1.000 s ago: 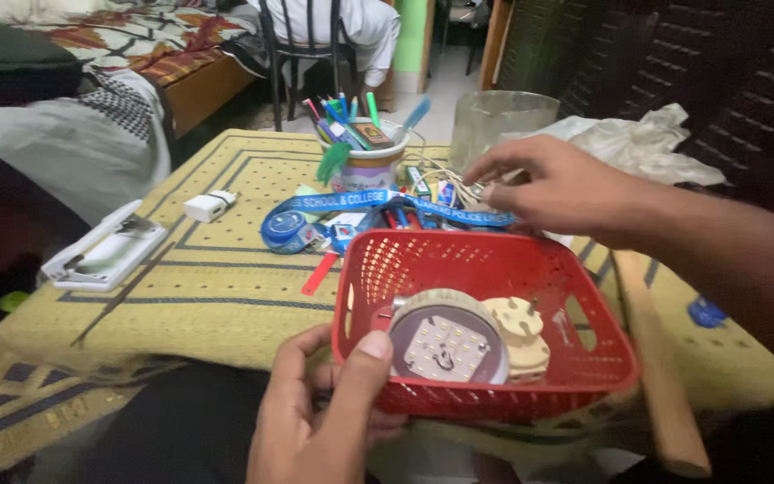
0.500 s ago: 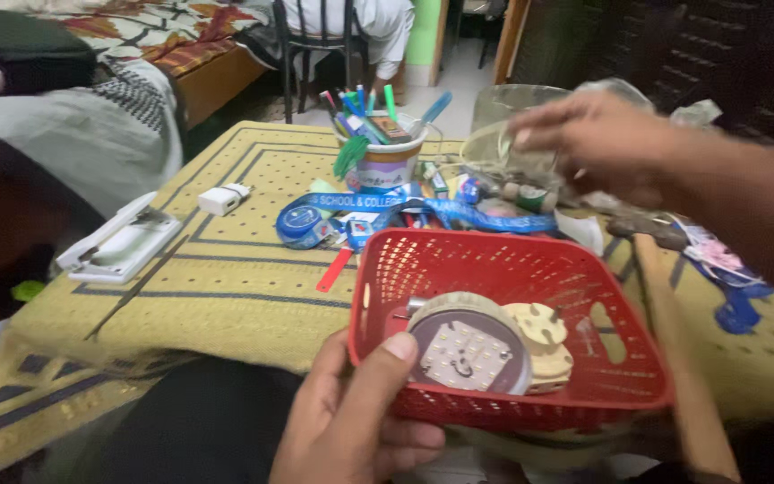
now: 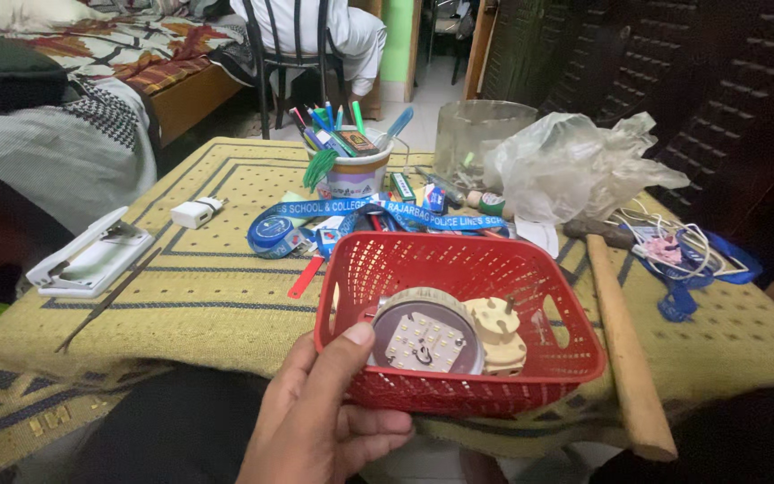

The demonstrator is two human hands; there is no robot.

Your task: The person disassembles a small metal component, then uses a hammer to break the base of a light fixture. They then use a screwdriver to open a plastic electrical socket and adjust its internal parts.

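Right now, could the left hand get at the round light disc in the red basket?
Probably not: the left hand is holding the red basket by its near rim, thumb hooked inside beside the light disc.

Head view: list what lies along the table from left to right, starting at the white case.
White case → white charger plug → blue tape roll → red basket, held by the left hand → wooden hammer handle → tangle of white cable and blue lanyard.
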